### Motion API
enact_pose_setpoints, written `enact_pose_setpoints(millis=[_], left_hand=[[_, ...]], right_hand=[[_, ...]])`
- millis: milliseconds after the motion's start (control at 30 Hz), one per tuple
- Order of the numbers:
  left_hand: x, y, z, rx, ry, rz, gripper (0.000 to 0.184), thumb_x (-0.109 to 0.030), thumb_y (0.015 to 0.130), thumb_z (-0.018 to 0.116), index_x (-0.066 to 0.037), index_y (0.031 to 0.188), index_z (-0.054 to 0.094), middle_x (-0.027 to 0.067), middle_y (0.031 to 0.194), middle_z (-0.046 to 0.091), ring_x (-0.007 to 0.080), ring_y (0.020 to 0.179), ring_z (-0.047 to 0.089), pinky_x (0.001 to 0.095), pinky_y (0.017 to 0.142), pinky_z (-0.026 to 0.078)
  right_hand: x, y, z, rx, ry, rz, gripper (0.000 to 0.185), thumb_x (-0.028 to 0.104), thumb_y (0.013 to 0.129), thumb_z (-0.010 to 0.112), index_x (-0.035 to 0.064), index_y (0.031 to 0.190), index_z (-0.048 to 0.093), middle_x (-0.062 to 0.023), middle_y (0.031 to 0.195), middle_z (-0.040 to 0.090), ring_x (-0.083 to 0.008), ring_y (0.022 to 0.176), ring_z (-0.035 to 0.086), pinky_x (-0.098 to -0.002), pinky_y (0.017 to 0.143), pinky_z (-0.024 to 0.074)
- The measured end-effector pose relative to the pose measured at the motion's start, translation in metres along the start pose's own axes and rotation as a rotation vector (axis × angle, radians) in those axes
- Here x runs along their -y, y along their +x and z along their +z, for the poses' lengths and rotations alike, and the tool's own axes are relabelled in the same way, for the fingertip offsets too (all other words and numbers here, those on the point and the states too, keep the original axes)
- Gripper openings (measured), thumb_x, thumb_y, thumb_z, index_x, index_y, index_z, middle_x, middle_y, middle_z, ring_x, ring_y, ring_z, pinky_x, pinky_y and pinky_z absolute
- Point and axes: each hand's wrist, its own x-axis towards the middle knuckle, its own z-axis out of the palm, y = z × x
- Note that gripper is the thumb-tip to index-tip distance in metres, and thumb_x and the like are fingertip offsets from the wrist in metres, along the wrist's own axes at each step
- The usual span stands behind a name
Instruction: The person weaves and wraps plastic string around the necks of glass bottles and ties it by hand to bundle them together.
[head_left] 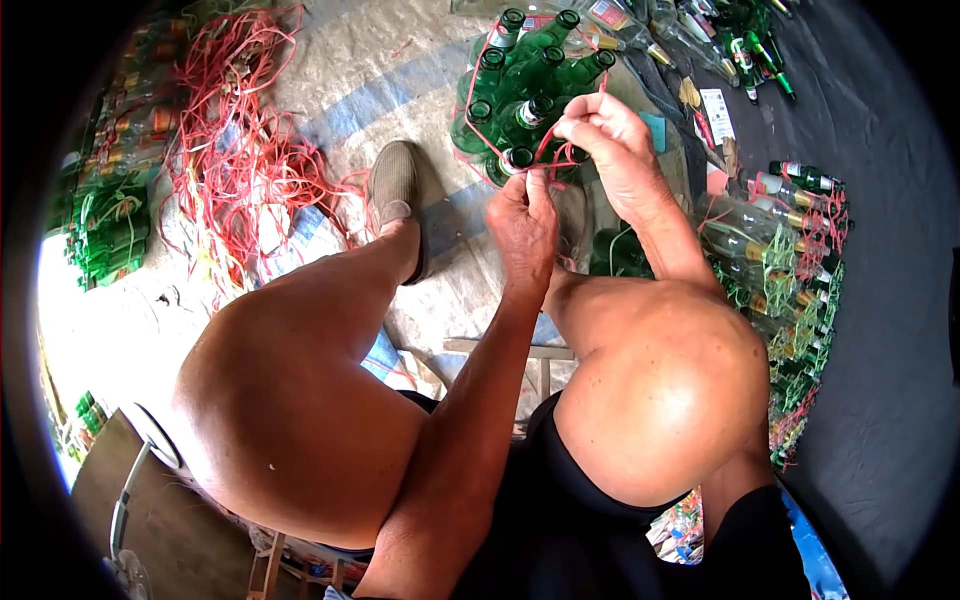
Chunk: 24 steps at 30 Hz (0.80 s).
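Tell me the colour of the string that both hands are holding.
The string is red, showing best in the head view.

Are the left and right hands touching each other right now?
Apart. The head view shows a gap between the left hand and the right hand, with red strap spanning it.

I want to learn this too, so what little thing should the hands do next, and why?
Probably have the right hand gently pull the red strap snug while the left hand pinches it: it runs around the green glass bottles, but looks loosely looped between the hands.
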Motion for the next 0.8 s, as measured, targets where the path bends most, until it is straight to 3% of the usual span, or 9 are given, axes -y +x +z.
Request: enact_pose_setpoints(millis=[67, 100, 400, 500, 600, 733, 800], left_hand=[[0.002, -0.002, 0.001, 0.015, -0.041, -0.036, 0.03, -0.018, 0.106, 0.06, 0.004, 0.086, 0.069, 0.0, 0.065, 0.058, 0.0074, 0.065, 0.047, 0.0299, 0.058, 0.042], [0.001, -0.002, 0.001, 0.02, -0.073, -0.05, 0.031, -0.018, 0.107, 0.059, 0.003, 0.086, 0.069, -0.0008, 0.065, 0.057, 0.0072, 0.064, 0.046, 0.0293, 0.058, 0.041], [-0.001, -0.002, 0.002, 0.035, -0.143, -0.1, 0.034, -0.018, 0.107, 0.058, 0.002, 0.082, 0.069, -0.0053, 0.067, 0.053, 0.0051, 0.064, 0.043, 0.0264, 0.057, 0.036], [0.0, -0.001, 0.003, 0.038, -0.151, -0.109, 0.034, -0.017, 0.107, 0.058, 0.002, 0.082, 0.068, -0.0055, 0.067, 0.053, 0.005, 0.064, 0.043, 0.0266, 0.057, 0.036], [0.002, 0.001, 0.004, 0.035, -0.154, -0.111, 0.033, -0.017, 0.107, 0.058, 0.002, 0.081, 0.068, -0.0054, 0.067, 0.053, 0.0051, 0.064, 0.043, 0.027, 0.057, 0.037], [0.006, 0.002, 0.006, 0.023, -0.169, -0.136, 0.037, -0.019, 0.107, 0.058, 0.003, 0.079, 0.068, -0.0057, 0.064, 0.051, 0.0053, 0.064, 0.041, 0.0275, 0.057, 0.036], [0.01, 0.004, 0.003, 0.088, -0.134, -0.189, 0.026, -0.018, 0.104, 0.06, 0.001, 0.09, 0.07, -0.0022, 0.073, 0.058, 0.0081, 0.068, 0.048, 0.0294, 0.062, 0.041]], right_hand=[[0.001, 0.001, -0.002, -0.042, 0.183, -0.043, 0.012, 0.005, 0.092, 0.07, 0.0037, 0.103, 0.065, -0.0032, 0.095, 0.07, -0.0101, 0.089, 0.065, -0.0255, 0.084, 0.0517], [0.002, 0.0, -0.003, -0.053, 0.199, -0.045, 0.011, 0.002, 0.093, 0.068, 0.004, 0.103, 0.064, -0.0045, 0.097, 0.071, -0.0131, 0.096, 0.067, -0.0274, 0.092, 0.0518], [0.0, -0.004, 0.006, -0.086, 0.205, -0.137, 0.024, -0.006, 0.094, 0.061, 0.0016, 0.117, 0.061, -0.0091, 0.113, 0.069, -0.0166, 0.109, 0.066, -0.031, 0.104, 0.0496], [0.003, -0.005, 0.01, -0.09, 0.13, -0.161, 0.029, -0.008, 0.093, 0.057, 0.0002, 0.121, 0.06, -0.0103, 0.115, 0.069, -0.0161, 0.11, 0.066, -0.0312, 0.103, 0.0509], [-0.001, -0.001, 0.009, -0.042, -0.073, -0.228, 0.035, -0.008, 0.094, 0.056, -0.0003, 0.129, 0.057, -0.0164, 0.127, 0.068, -0.0193, 0.112, 0.066, -0.0341, 0.105, 0.051], [0.002, 0.001, 0.015, -0.034, -0.337, -0.295, 0.039, -0.011, 0.092, 0.044, 0.0007, 0.124, 0.063, -0.0115, 0.117, 0.071, -0.0129, 0.098, 0.066, -0.0268, 0.091, 0.0548], [0.0, 0.004, 0.013, 0.003, -0.423, -0.315, 0.045, -0.013, 0.091, 0.043, 0.0044, 0.128, 0.063, -0.0108, 0.117, 0.071, -0.0135, 0.094, 0.067, -0.0277, 0.085, 0.0559]])
